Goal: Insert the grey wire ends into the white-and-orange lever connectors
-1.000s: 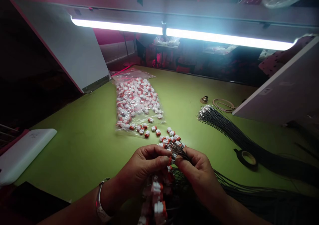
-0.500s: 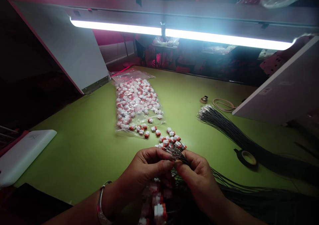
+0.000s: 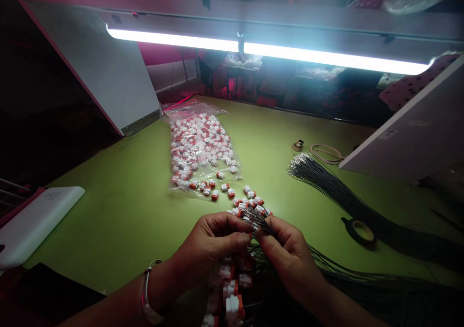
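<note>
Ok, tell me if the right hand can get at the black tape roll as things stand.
Likely yes: nothing appears to cover the black tape roll, but the right hand pinches dark wires and might have to release them.

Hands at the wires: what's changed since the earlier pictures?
Little: since the first picture, the left hand's thumb tip has edged toward the right hand. No clear grasp or release shows. The right hand still holds thin black wires; the connector bag, tape roll and larger wire bundle stayed put.
</note>
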`<state>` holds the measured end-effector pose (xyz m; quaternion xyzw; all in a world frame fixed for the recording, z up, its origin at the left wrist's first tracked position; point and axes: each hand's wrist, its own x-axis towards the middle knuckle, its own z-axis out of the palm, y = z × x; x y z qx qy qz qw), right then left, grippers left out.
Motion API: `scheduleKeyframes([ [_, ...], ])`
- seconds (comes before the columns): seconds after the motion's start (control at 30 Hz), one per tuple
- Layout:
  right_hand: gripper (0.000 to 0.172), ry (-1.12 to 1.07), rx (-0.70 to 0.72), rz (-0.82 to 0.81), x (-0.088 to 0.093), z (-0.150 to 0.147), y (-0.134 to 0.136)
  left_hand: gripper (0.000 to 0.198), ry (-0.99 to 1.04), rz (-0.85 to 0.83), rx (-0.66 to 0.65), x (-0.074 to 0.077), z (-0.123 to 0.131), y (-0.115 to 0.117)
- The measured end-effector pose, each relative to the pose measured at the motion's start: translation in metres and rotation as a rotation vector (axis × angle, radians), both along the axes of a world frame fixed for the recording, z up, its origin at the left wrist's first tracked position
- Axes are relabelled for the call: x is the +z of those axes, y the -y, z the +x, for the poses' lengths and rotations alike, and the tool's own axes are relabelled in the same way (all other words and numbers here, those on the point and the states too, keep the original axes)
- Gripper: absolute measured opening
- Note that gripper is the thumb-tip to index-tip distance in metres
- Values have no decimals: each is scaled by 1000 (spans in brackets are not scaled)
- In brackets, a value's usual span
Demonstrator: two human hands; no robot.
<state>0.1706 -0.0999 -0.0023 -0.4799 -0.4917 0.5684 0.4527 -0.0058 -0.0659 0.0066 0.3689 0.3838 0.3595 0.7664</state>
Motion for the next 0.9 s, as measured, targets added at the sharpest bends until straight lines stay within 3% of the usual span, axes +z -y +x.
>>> scheduleKeyframes([
  [0.2, 23, -34, 17, -77, 1, -2, 0, 22, -14, 13, -22, 0, 1, 2],
  [0.3, 27, 1, 18, -9, 2, 0, -3, 17, -17, 45, 20, 0, -1, 1],
  [0.53, 30, 155, 78, 117, 3, 3, -5, 14, 12, 63, -37, -2, -3, 0],
  [0.9, 27, 212, 94, 218, -1, 6, -5, 24, 19, 25, -36, -2, 0, -1],
])
